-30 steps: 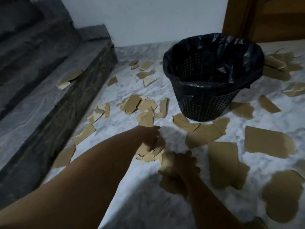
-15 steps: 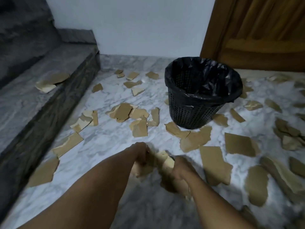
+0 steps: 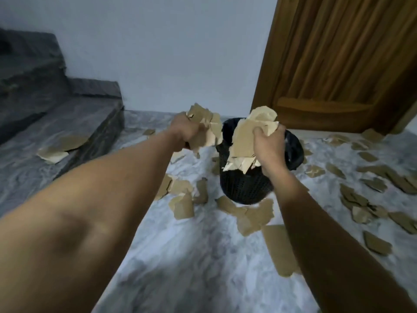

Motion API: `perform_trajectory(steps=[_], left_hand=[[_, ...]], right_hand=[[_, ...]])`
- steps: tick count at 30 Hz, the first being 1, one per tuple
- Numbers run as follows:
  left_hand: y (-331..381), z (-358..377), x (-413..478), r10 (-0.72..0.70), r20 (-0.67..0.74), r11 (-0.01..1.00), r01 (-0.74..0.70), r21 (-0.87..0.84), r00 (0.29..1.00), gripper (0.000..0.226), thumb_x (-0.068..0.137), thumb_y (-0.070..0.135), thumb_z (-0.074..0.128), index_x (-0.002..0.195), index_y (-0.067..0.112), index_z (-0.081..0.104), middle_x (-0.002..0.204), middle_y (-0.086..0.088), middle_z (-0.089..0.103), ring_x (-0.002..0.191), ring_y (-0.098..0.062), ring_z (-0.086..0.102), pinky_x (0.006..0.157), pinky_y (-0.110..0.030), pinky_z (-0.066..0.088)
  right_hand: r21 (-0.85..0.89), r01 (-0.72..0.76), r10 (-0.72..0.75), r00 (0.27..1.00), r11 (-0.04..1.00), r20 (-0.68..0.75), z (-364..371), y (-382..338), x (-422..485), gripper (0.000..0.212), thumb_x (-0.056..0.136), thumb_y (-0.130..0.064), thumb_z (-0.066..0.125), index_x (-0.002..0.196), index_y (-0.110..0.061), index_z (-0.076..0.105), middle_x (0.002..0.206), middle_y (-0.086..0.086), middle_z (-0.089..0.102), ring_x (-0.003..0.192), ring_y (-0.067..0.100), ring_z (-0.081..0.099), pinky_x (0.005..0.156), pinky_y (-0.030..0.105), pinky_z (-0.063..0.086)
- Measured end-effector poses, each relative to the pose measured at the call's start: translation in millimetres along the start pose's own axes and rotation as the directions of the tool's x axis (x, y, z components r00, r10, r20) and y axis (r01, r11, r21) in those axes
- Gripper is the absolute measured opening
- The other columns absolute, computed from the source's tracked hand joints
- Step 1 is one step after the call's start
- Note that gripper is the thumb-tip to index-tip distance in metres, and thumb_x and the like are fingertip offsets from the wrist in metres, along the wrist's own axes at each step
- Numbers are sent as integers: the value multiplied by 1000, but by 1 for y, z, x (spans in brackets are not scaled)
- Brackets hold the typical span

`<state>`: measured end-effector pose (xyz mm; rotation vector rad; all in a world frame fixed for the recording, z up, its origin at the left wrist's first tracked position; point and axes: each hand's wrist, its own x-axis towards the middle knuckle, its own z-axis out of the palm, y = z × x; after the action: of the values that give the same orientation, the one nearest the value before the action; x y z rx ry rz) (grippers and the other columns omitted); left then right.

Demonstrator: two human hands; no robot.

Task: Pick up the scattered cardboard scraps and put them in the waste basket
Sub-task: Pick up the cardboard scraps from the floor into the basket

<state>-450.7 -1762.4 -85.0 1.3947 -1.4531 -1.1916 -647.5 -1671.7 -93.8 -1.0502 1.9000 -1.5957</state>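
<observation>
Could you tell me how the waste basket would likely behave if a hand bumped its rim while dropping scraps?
The waste basket looks like thin mesh plastic with a bag liner, so probably light. It stands free on smooth marble floor, so it would likely slide, perhaps tip.

Both bare forearms stretch forward, raised and nearly parallel. The left hand (image 3: 184, 132) is fisted, knuckles up, its grip closed around a clump of cardboard scraps (image 3: 206, 127). Level with it, the right hand (image 3: 268, 146) clenches another bunch of scraps (image 3: 250, 137), thumb pressed on top.
</observation>
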Motion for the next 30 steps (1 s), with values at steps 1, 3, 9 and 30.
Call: perform_trajectory(steps=[1,3,9,30], left_hand=[[15,10,2,-3,7,994,4,-106,1000,34,88,22,72,116,8,59,103,-12,67,84,-29,68,53,-39,59],[32,34,3,-55,8,967,55,-249,998,42,90,22,64,127,9,48,113,-14,63,88,-33,67,48,-41,58],[49,99,-6,-157,289,873,269,-406,944,32,98,34,49,119,10,50,100,-16,64,84,-29,66,64,-41,61],[-90,-167,43,-4,-303,806,182,563,953,59,92,43,53,138,8,42,137,-17,54,119,-38,54,88,-39,48]], right_hand=[[59,-65,68,996,996,-53,-4,-7,11,68,90,-36,56,147,-15,27,129,8,56,109,27,57,97,40,50],[142,-228,240,968,963,-76,-15,-14,32,72,86,-38,56,146,-17,22,124,7,55,105,27,57,92,44,53],[229,-483,436,871,845,224,-33,-24,54,26,99,-36,54,107,-12,56,107,12,63,85,25,63,61,41,58],[-64,-290,288,849,955,442,215,-71,-6,24,100,-15,53,120,-2,54,88,11,50,76,25,60,60,40,58]])
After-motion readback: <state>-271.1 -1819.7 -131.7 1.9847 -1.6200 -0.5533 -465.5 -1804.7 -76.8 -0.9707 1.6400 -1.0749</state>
